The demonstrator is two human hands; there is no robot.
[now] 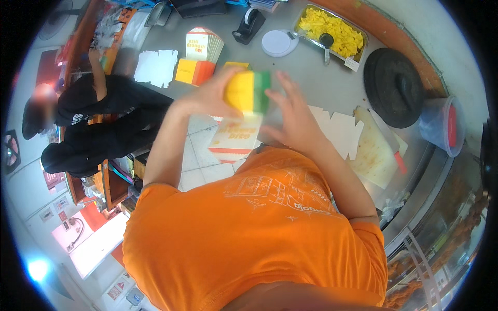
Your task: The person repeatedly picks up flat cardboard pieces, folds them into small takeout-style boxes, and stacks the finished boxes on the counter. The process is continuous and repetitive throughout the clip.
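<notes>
A yellow and green paper food box (240, 92) is held up over the near edge of the steel table. My left hand (210, 97) is wrapped around its left side. Beside the green end is my right hand (296, 115), blurred, with fingers spread and fingertips at or very near the box. Just below the box shows a white printed carton panel (236, 133) with red stripes; whether it joins the box cannot be made out. On the table beyond my left hand stand a yellow and orange carton (195, 71) and a fanned stack of printed cartons (204, 44).
Flat white carton blanks (155, 67) lie at left, with another blank (337, 129) by my right forearm. A knife (386, 136) rests on a stained cutting board (371, 155). Farther back are a tape dispenser (250, 25), a tray (367, 40) of yellow pieces and a black lid (394, 88). Two people in black (104, 119) are at left.
</notes>
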